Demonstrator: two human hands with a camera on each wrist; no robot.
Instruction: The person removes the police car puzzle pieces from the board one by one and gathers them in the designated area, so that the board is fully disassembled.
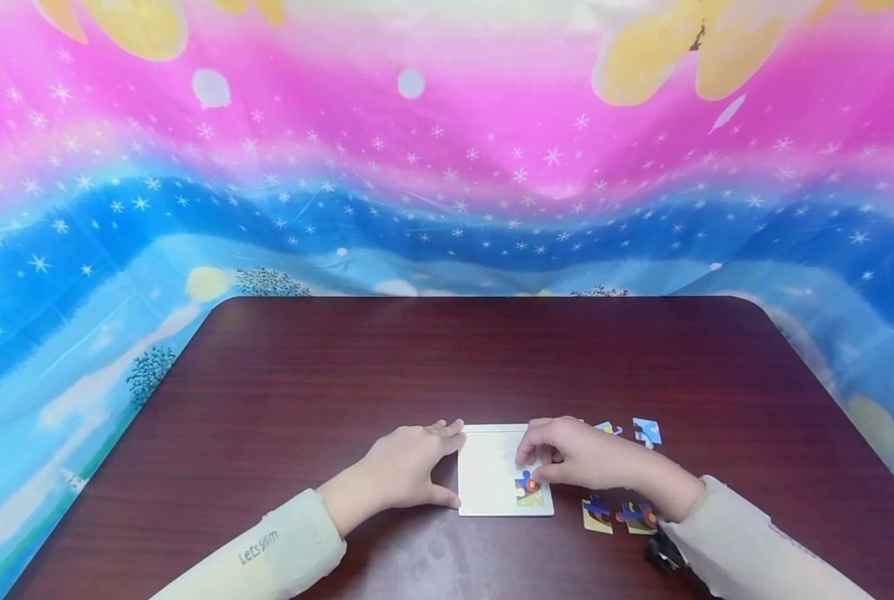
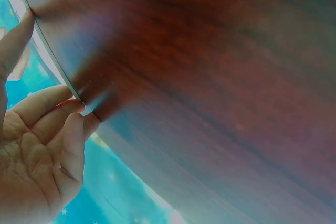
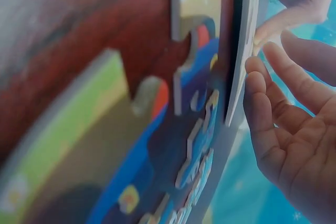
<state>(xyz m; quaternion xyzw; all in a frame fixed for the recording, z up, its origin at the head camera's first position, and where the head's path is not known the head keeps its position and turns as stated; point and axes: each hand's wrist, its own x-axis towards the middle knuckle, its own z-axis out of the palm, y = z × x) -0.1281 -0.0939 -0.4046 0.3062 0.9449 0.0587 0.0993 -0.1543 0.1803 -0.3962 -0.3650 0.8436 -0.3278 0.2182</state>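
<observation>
A white square puzzle tray (image 1: 486, 473) lies on the table. One jigsaw piece (image 1: 529, 492), with blue, red and green on it, sits in the tray's near right corner. My left hand (image 1: 404, 468) touches the tray's left edge, thumb at the near corner and fingers at the far one. In the left wrist view these spread fingers (image 2: 44, 103) meet the thin edge. Over the tray's right side is my right hand (image 1: 585, 454), its fingertips bent down close to the piece. The right wrist view shows its fingers (image 3: 260, 103) loosely bent beside the tray, with nothing visible between them.
Right of the tray lie loose jigsaw pieces: a yellow and blue one (image 1: 598, 515), one with a red ring (image 1: 637, 517), a light blue one (image 1: 646, 431) and others partly behind the right hand. A black object (image 1: 664, 552) shows under the right sleeve. A printed cloth (image 1: 447, 208) hangs behind the table.
</observation>
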